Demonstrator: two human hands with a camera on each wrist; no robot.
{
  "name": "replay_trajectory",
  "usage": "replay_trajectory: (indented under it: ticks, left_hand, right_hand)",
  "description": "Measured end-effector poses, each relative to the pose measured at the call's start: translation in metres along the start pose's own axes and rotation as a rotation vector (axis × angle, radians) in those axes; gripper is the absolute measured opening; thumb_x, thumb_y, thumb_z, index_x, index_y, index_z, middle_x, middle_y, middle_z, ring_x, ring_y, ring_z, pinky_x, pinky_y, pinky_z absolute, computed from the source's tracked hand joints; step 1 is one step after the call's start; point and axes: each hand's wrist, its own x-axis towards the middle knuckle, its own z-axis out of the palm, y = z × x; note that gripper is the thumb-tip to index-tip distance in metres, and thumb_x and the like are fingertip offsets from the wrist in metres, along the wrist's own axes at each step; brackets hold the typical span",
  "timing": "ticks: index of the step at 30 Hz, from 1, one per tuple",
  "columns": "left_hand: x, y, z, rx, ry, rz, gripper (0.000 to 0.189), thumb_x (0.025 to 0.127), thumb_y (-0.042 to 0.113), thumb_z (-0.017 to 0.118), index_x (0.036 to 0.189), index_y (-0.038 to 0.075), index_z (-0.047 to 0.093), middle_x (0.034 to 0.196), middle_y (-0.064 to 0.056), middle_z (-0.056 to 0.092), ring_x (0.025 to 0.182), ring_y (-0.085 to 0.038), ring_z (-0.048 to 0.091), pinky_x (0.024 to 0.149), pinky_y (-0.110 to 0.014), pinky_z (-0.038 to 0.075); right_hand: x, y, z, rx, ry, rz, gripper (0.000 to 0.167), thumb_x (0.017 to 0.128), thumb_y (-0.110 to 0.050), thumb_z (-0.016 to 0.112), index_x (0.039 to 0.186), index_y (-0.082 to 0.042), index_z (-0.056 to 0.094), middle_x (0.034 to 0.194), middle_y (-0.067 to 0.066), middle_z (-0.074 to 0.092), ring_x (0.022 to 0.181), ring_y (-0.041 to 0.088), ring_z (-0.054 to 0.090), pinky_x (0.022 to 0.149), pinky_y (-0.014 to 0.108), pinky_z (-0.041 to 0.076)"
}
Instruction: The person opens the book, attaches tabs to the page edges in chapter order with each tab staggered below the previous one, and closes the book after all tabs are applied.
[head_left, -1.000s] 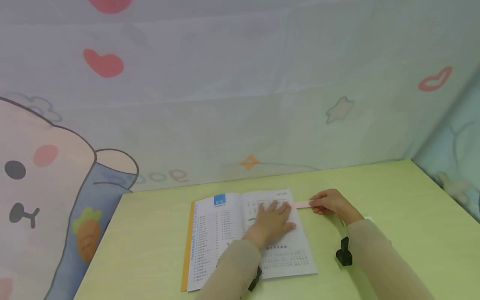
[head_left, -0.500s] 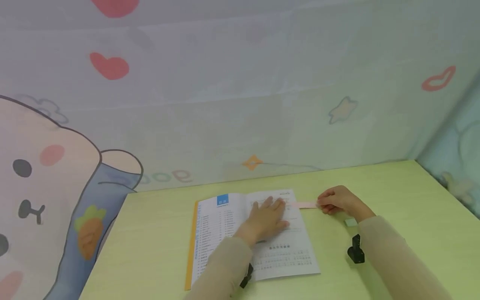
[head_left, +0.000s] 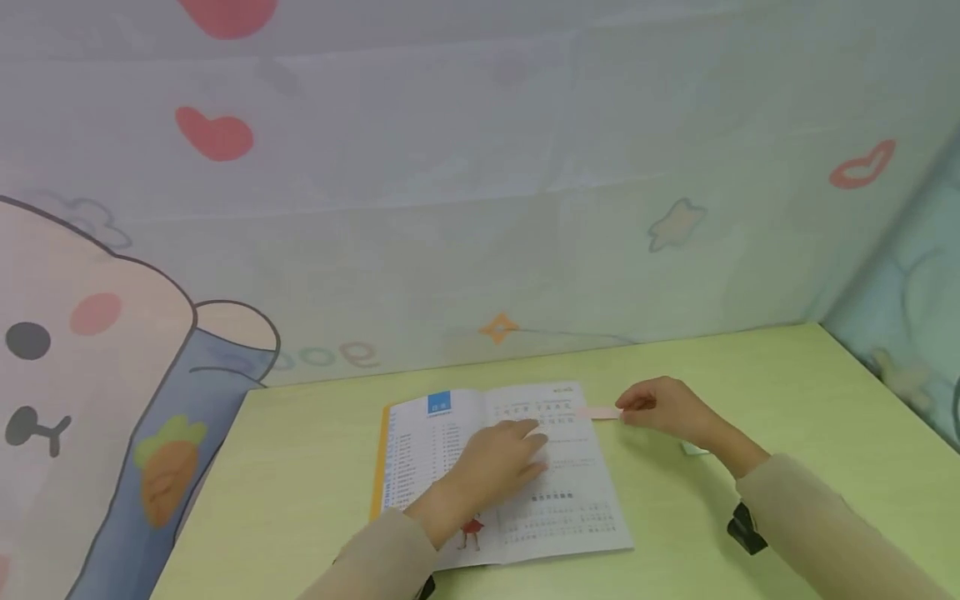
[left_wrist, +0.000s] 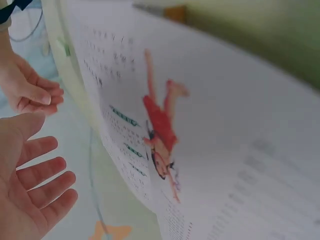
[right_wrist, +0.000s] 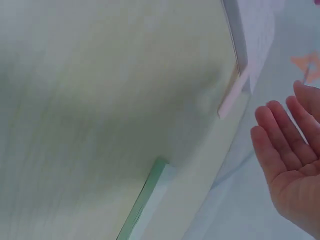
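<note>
An open book [head_left: 555, 475] with printed pages and a yellow cover edge lies on the table. From its right edge sticks out a narrow pink paper strip [head_left: 600, 412], its free end also visible in the right wrist view [right_wrist: 231, 97]. My left hand [head_left: 491, 467] is over the middle of the book, fingers loose; the left wrist view shows it raised off the page. My right hand [head_left: 667, 408] hovers by the strip's outer end, fingers relaxed. In the right wrist view a gap separates that hand [right_wrist: 295, 155] from the strip.
A small green-and-white block [right_wrist: 145, 205] lies on the pale green table [head_left: 300, 467], partly behind the right wrist in the head view. A cartoon-printed cloth [head_left: 450, 208] hangs along the back and right side.
My left hand has lifted from the right page and moved left and nearer. My right hand has let go of the pink strip, which still sticks out of the book.
</note>
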Motion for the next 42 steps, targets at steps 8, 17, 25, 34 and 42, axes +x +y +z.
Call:
replay_trajectory:
  ticks: [8, 17, 25, 34, 42]
  left_hand:
    - [-0.015, 0.019, 0.011, -0.073, 0.001, 0.127, 0.034, 0.086, 0.033, 0.066, 0.114, 0.012, 0.064, 0.122, -0.008, 0.059, 0.107, -0.020, 0.060, 0.085, -0.029, 0.051]
    - [-0.014, 0.030, 0.023, -0.064, -0.072, 0.273, 0.039, 0.084, 0.042, 0.065, 0.112, 0.016, 0.064, 0.121, -0.003, 0.060, 0.107, -0.014, 0.059, 0.090, -0.024, 0.047]
    - [-0.020, 0.032, 0.031, 0.017, 0.027, 0.334, 0.042, 0.081, 0.046, 0.066, 0.110, 0.017, 0.063, 0.116, 0.001, 0.061, 0.103, -0.011, 0.059, 0.088, -0.021, 0.047]
    - [-0.030, 0.035, 0.035, -0.029, 0.001, 0.278, 0.039, 0.082, 0.040, 0.068, 0.109, 0.014, 0.062, 0.117, -0.002, 0.058, 0.102, -0.014, 0.057, 0.083, -0.022, 0.049]
    - [-0.032, 0.035, 0.039, -0.039, 0.033, 0.290, 0.030, 0.084, 0.038, 0.067, 0.102, 0.014, 0.064, 0.106, 0.002, 0.059, 0.098, -0.010, 0.057, 0.084, -0.018, 0.047]
  right_hand:
    - [-0.015, -0.011, 0.032, -0.281, 0.030, -0.365, 0.015, 0.082, -0.013, 0.071, 0.097, -0.008, 0.070, 0.099, 0.000, 0.068, 0.094, 0.025, 0.062, 0.080, 0.040, 0.051]
    - [-0.029, -0.009, 0.066, -0.349, -0.056, -0.680, 0.019, 0.082, -0.021, 0.071, 0.099, -0.012, 0.069, 0.101, -0.002, 0.066, 0.094, 0.015, 0.062, 0.081, 0.032, 0.052]
    - [-0.041, -0.012, 0.074, -0.419, -0.107, -0.726, 0.037, 0.078, -0.038, 0.073, 0.103, -0.012, 0.068, 0.106, -0.002, 0.064, 0.098, 0.013, 0.060, 0.084, 0.033, 0.051]
    - [-0.052, -0.010, 0.071, -0.512, -0.125, -0.694, 0.043, 0.077, -0.044, 0.073, 0.106, -0.012, 0.068, 0.111, 0.002, 0.061, 0.102, 0.018, 0.058, 0.085, 0.036, 0.051]
    - [-0.055, -0.008, 0.070, -0.524, -0.066, -0.805, 0.037, 0.073, -0.035, 0.077, 0.101, -0.013, 0.068, 0.106, 0.001, 0.062, 0.098, 0.014, 0.059, 0.083, 0.029, 0.051]
